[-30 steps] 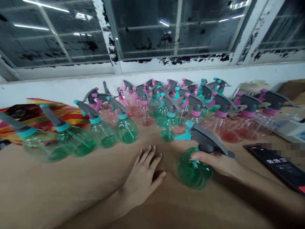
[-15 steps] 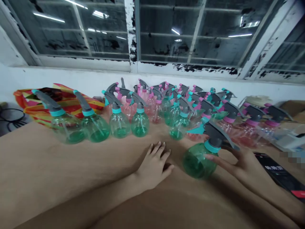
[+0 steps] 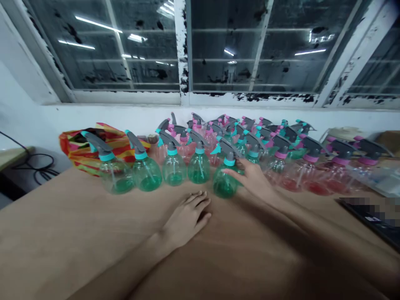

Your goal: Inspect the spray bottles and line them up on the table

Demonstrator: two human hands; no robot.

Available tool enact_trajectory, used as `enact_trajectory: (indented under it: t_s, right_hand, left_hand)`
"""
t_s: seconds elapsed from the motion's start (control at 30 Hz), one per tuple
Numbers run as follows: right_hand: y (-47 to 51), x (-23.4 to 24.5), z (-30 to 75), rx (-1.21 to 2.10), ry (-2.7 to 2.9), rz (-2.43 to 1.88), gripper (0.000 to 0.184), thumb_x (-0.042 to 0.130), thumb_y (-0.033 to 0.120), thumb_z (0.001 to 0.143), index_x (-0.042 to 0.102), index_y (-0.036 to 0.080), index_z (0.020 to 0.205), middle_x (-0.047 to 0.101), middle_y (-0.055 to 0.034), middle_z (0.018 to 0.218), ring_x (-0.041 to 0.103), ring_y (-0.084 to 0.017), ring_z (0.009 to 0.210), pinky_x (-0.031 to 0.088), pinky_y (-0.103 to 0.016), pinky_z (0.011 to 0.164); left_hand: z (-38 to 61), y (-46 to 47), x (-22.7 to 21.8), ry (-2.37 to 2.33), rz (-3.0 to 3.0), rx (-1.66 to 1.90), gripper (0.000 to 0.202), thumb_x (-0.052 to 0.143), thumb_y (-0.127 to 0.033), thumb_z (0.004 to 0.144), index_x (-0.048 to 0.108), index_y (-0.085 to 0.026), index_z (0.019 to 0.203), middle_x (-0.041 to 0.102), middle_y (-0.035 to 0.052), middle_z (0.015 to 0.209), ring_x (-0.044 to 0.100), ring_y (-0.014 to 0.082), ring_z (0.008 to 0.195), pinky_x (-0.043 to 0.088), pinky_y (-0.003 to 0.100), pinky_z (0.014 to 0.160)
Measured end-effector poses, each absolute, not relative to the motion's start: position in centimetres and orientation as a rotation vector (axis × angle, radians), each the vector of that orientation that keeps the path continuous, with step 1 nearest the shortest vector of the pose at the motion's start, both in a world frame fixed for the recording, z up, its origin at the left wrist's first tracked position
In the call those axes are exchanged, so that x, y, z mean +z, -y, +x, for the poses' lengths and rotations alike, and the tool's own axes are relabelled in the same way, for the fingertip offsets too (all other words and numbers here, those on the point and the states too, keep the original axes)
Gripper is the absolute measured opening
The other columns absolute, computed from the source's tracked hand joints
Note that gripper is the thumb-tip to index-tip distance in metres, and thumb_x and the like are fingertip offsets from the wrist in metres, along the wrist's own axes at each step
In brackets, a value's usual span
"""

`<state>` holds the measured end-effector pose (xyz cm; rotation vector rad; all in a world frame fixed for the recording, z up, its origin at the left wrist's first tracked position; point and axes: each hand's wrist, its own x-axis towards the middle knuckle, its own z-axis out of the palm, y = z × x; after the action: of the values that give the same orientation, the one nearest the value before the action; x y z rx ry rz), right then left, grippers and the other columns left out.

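My right hand [image 3: 253,180] grips the side of a green spray bottle [image 3: 224,178] with a grey trigger head and teal collar. The bottle stands upright at the right end of a front row of green bottles [image 3: 146,173]. My left hand [image 3: 186,216] lies flat on the brown table [image 3: 78,233] just in front of that row, fingers stretched out, holding nothing. Behind stand several pink and green spray bottles [image 3: 250,137] in a tight cluster.
A red, yellow and green striped bag [image 3: 79,146] lies at the back left. A black phone [image 3: 371,216] rests at the right edge. Black cables [image 3: 40,168] hang at the far left. A white wall and windows close off the back.
My right hand has carried the green bottle from the front right up and left to the end of the front row. My left hand stayed flat on the table.
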<state>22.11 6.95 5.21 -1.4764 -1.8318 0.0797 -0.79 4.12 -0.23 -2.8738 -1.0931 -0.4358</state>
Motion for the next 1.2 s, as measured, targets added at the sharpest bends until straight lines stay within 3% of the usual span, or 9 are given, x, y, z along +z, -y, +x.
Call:
enact_trajectory:
  t_s: [0.2, 0.5, 0.63, 0.73, 0.8, 0.9, 1.0, 1.2]
  right_hand:
    - [-9.1, 5.0, 21.1, 0.03, 1.748, -1.569, 0.04, 0.055, 0.05, 0.08, 0.059, 0.013, 0.095, 0.065, -0.0106, 0.072, 0.063, -0.03, 0.07, 0.045, -0.04, 0.061]
    - [-11.8, 5.1, 20.5, 0.076, 1.705, -1.581, 0.038, 0.054, 0.038, 0.083, 0.053, 0.012, 0.111, 0.068, -0.0184, 0.097, 0.064, -0.036, 0.092, 0.046, -0.043, 0.074]
    - [-11.8, 5.1, 20.6, 0.088, 1.665, -1.532, 0.051, 0.057, 0.04, 0.081, 0.046, 0.008, 0.119, 0.064, -0.0227, 0.11, 0.061, -0.035, 0.103, 0.047, -0.045, 0.08]
    - [-10.1, 5.1, 21.5, 0.095, 1.654, -1.449, 0.063, 0.06, 0.042, 0.079, 0.039, 0.009, 0.129, 0.057, -0.0213, 0.125, 0.056, -0.03, 0.113, 0.047, -0.043, 0.089]
    - [-8.2, 5.2, 22.8, 0.112, 1.652, -1.409, 0.056, 0.06, 0.042, 0.08, 0.044, 0.013, 0.126, 0.061, -0.0171, 0.121, 0.059, -0.025, 0.109, 0.049, -0.039, 0.087]
    - [-5.6, 5.4, 25.7, 0.128, 1.646, -1.426, 0.03, 0.054, 0.043, 0.083, 0.061, 0.019, 0.1, 0.071, -0.0083, 0.097, 0.068, -0.021, 0.083, 0.054, -0.035, 0.072]
    - [-4.5, 5.4, 28.8, 0.074, 1.589, -1.52, 0.035, 0.055, 0.048, 0.081, 0.064, 0.017, 0.096, 0.072, -0.0096, 0.092, 0.067, -0.022, 0.069, 0.052, -0.035, 0.06]
    - [-6.2, 4.6, 30.1, -0.01, 1.58, -1.683, 0.062, 0.053, 0.059, 0.078, 0.054, 0.015, 0.122, 0.069, -0.0137, 0.107, 0.069, -0.025, 0.073, 0.051, -0.036, 0.068]
  left_hand:
    - [-0.5, -3.7, -0.3, 1.122, -2.832, -0.391, 0.035, 0.044, -0.029, 0.094, 0.052, -0.012, 0.124, 0.051, 0.0095, 0.134, 0.041, 0.0229, 0.127, 0.032, 0.039, 0.104]
    - [-0.7, -3.8, -0.4, 1.091, -2.837, -0.406, 0.036, 0.038, -0.03, 0.096, 0.05, -0.013, 0.125, 0.049, 0.01, 0.135, 0.04, 0.023, 0.127, 0.031, 0.041, 0.105]
    - [-0.8, -4.2, -0.7, 1.057, -2.831, -0.437, 0.036, 0.037, -0.032, 0.097, 0.051, -0.013, 0.125, 0.051, 0.0107, 0.133, 0.043, 0.0239, 0.126, 0.034, 0.042, 0.103]
    - [-0.8, -4.4, -0.8, 1.046, -2.826, -0.438, 0.038, 0.038, -0.032, 0.096, 0.051, -0.012, 0.126, 0.05, 0.0115, 0.133, 0.043, 0.0242, 0.125, 0.033, 0.042, 0.104]
    - [-0.8, -4.4, -0.8, 1.051, -2.823, -0.43, 0.038, 0.039, -0.032, 0.096, 0.051, -0.012, 0.126, 0.05, 0.011, 0.134, 0.042, 0.0238, 0.126, 0.032, 0.042, 0.104]
    - [-0.8, -4.3, -0.7, 1.068, -2.823, -0.417, 0.038, 0.04, -0.032, 0.096, 0.051, -0.013, 0.127, 0.048, 0.0102, 0.136, 0.041, 0.0236, 0.127, 0.031, 0.041, 0.104]
    - [-0.8, -4.3, -0.5, 1.079, -2.824, -0.417, 0.038, 0.04, -0.032, 0.096, 0.051, -0.013, 0.127, 0.049, 0.0095, 0.135, 0.041, 0.0237, 0.126, 0.031, 0.042, 0.104]
    - [-0.6, -4.4, -0.4, 1.09, -2.808, -0.454, 0.037, 0.04, -0.034, 0.097, 0.052, -0.014, 0.125, 0.052, 0.009, 0.132, 0.045, 0.0234, 0.123, 0.032, 0.04, 0.103]
